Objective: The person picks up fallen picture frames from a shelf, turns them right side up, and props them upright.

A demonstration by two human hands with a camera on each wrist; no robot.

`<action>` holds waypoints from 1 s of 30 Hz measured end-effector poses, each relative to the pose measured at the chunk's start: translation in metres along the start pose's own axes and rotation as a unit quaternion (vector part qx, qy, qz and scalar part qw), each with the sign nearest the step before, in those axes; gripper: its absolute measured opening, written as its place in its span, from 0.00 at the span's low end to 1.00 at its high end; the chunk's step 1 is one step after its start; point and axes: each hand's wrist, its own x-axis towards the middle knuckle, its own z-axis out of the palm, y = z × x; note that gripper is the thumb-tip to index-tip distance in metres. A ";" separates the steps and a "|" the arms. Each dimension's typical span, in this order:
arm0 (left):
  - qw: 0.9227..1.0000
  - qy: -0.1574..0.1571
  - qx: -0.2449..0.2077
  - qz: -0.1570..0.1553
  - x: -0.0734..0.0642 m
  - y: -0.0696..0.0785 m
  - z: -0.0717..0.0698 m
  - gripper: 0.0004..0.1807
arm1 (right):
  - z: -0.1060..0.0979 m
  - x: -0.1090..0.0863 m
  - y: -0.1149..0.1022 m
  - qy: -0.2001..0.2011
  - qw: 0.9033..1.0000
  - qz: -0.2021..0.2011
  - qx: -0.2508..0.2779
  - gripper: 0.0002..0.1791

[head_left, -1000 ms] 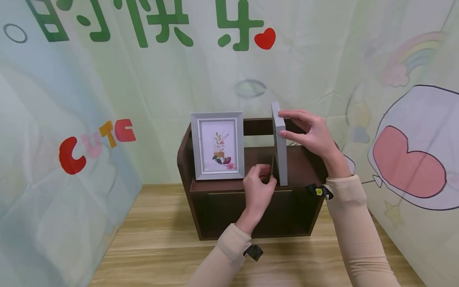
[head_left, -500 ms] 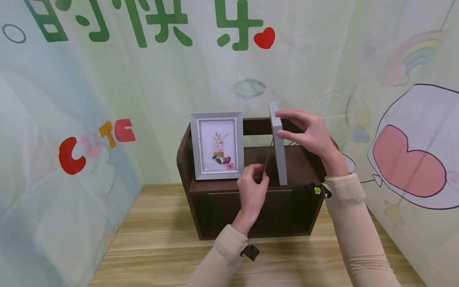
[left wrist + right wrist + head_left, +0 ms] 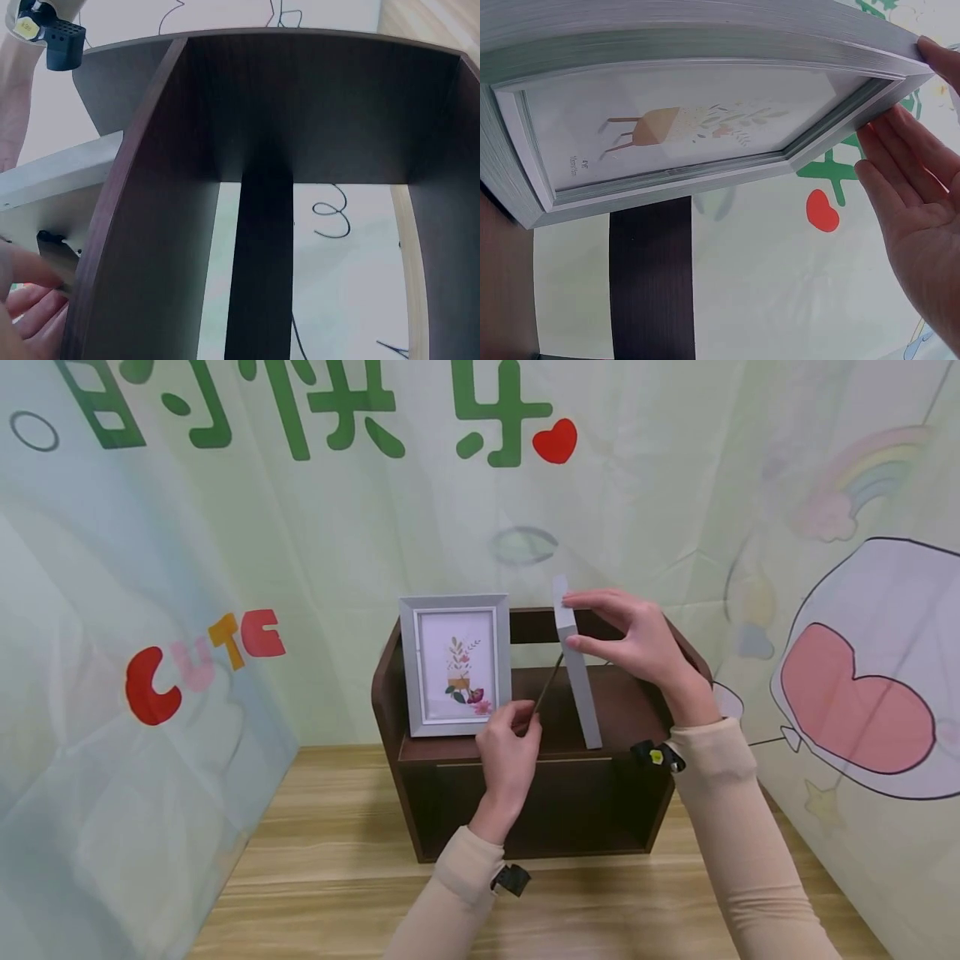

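Observation:
A grey picture frame (image 3: 579, 693) stands edge-on at the right of the upper shelf, its top leaning left. At its top corner my right hand (image 3: 637, 635) grips it, thumb on the near edge and fingers on the top. The right wrist view shows its front (image 3: 705, 45), with a plant print behind the pane. My left hand (image 3: 510, 756) pinches the thin support leg (image 3: 549, 681), which angles out from the frame's back. In the left wrist view the leg (image 3: 64, 259) is partly hidden by the fingers. To the left, a second picture frame (image 3: 455, 728) stands facing forward.
Both frames are on a dark brown two-tier shelf unit (image 3: 630, 714), with raised sides and a back rail. It stands on a wood-grain table (image 3: 322, 860). A printed cloth backdrop (image 3: 337, 535) hangs behind and along both sides.
My left hand has moved left, swinging the support leg away from the frame's back. The frame's top has tilted left with my right hand; its foot has stayed in place.

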 end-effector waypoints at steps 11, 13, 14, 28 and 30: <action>0.999 0.001 0.045 0.012 0.000 -0.001 -0.010 0.04 | 0.007 0.005 -0.002 -0.020 1.000 -0.015 -0.004 0.23; 0.999 0.001 0.050 0.010 0.000 -0.001 -0.011 0.04 | 0.008 0.005 -0.002 -0.021 1.000 -0.015 -0.007 0.23; 0.999 0.002 0.053 0.010 0.001 -0.001 -0.012 0.04 | 0.008 0.005 -0.003 -0.022 1.000 -0.015 -0.008 0.23; 0.996 0.003 0.088 0.012 0.009 0.001 -0.013 0.03 | 0.009 0.007 -0.003 -0.022 1.000 -0.018 0.000 0.23; 0.996 0.002 0.087 0.010 0.009 0.001 -0.013 0.03 | 0.009 0.007 -0.002 -0.021 1.000 -0.018 -0.002 0.23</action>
